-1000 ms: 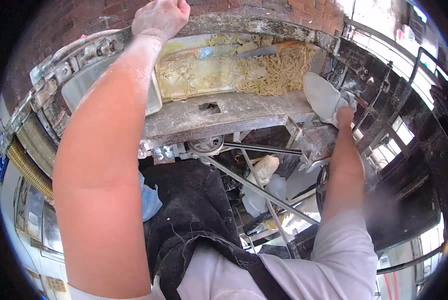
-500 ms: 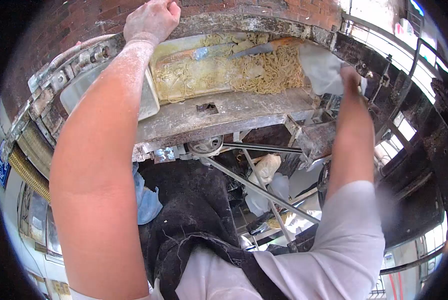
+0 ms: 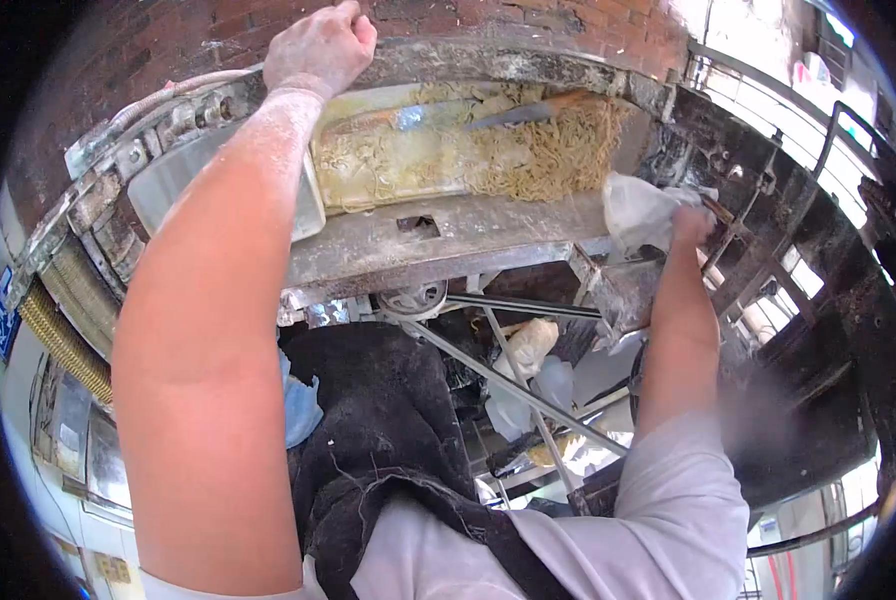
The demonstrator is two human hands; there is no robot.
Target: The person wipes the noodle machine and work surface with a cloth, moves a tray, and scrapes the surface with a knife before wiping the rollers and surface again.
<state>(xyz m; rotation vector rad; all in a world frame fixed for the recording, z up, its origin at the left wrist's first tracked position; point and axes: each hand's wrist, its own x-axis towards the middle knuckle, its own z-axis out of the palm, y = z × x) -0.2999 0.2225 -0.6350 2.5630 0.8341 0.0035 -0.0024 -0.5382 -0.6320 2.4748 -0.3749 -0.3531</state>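
My left hand (image 3: 323, 48), dusted with flour, is closed at the machine's far edge, against the brick. Whatever its fingers grip, if anything, is hidden. At the right end of the machine, my right hand (image 3: 693, 222) is closed on a crumpled translucent plastic bag (image 3: 636, 212), which hangs to its left. Beyond the bag lies a shallow tray (image 3: 368, 195) with a heap of pale, noodle-like dough strands (image 3: 558, 150). A flat blade with a brownish handle (image 3: 513, 117) rests across the strands.
A worn ledge (image 3: 508, 215) with a square hole runs before the tray. A whitish bin (image 3: 168, 185) sits left, under my forearm. Below are a pulley (image 3: 416, 298), a belt and diagonal metal bars (image 3: 518, 385). Dark metal framework (image 3: 768, 200) stands at the right.
My right hand has drawn the plastic bag down towards me, off the tray's right end. My left hand stays closed at the far edge; the view has shifted slightly.
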